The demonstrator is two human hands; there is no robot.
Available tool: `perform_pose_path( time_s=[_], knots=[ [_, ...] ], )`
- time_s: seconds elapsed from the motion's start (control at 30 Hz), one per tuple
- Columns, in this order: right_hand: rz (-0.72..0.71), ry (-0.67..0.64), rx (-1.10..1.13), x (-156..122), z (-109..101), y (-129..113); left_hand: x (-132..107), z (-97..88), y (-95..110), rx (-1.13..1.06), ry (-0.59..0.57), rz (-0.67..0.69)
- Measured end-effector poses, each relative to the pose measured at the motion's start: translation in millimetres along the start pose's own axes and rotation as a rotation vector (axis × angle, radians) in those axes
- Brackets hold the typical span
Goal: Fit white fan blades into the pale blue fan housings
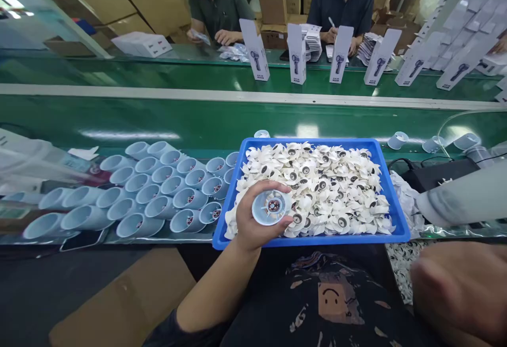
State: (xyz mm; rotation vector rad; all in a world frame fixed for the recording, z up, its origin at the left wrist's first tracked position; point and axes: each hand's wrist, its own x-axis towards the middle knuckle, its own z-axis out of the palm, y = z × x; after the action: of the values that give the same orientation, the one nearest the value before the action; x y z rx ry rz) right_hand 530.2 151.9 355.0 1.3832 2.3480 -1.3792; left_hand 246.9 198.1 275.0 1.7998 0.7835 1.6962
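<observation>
My left hand [253,215] is closed around a light blue plastic cup-shaped housing [259,208], whose open end faces me. A round copper-coloured motor coil [273,206] shows inside it. Hand and housing hang over the front of a blue tray [312,241] heaped with white fan impellers [320,186]. At the lower right, my right hand [447,289] is smeared by motion, so its fingers cannot be made out. Close beside it is a pile of small black-and-white parts [401,265], partly hidden below the bench edge.
Rows of light blue housings [158,178] lie left of the tray, some with coils inside. A grey-white cylindrical object [463,199] juts in at right. Printed boxes [297,56] stand beyond the green conveyor [178,114]. Two people [222,9] work opposite.
</observation>
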Motion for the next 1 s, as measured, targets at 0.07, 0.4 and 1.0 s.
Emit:
perform_pose_path(
  time_s=[0.07,0.4,1.0],
  knots=[
    [0.044,0.154,-0.238,27.9,-1.5,-5.8,1.0,2.9,1.5,-0.001,0.001,-0.007],
    [0.006,0.158,-0.6,105.7,-20.2,7.6,11.2,11.4,0.1,-0.088,0.148,0.034],
    [-0.472,0.414,0.363,53.4,19.1,-19.5,2.3,-0.3,41.0,0.43,-0.507,-0.045]
  ],
)
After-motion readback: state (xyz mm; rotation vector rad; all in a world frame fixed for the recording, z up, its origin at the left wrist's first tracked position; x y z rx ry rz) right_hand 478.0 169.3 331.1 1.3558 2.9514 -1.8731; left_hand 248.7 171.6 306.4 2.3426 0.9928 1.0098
